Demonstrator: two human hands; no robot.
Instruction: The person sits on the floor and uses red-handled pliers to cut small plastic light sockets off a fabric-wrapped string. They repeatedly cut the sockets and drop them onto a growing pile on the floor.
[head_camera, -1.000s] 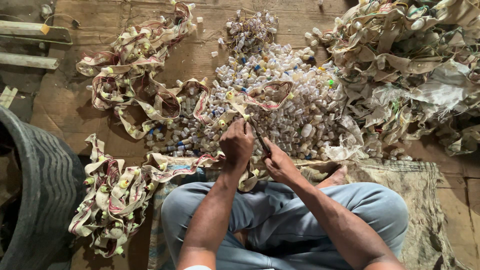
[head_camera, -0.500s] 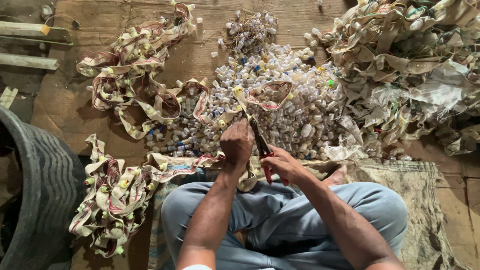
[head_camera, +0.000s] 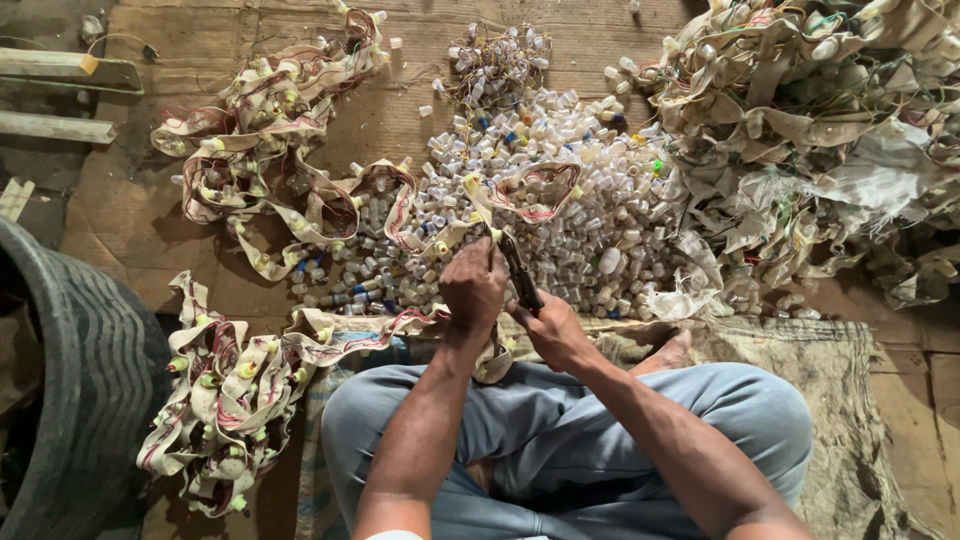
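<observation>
Now, left hand (head_camera: 473, 285): clenched on the cream strap (head_camera: 300, 345).
Right hand (head_camera: 552, 330): gripping dark cutters (head_camera: 519, 270).
Small-bottle heap (head_camera: 560, 210): at 12 o'clock.

Brown cardboard floor covering (head_camera: 640, 45) bearing a central heap of small plastic caps (head_camera: 570, 215). Tangled strips (head_camera: 255, 130) far left; woven sack (head_camera: 850, 400) near right.

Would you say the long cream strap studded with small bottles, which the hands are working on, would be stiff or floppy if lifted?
Probably floppy: the strap lies in loose loops and folds across the floor. It would likely sag and swing, weighted by the attached small bottles. Where the left hand grips it, it bends easily.
</observation>
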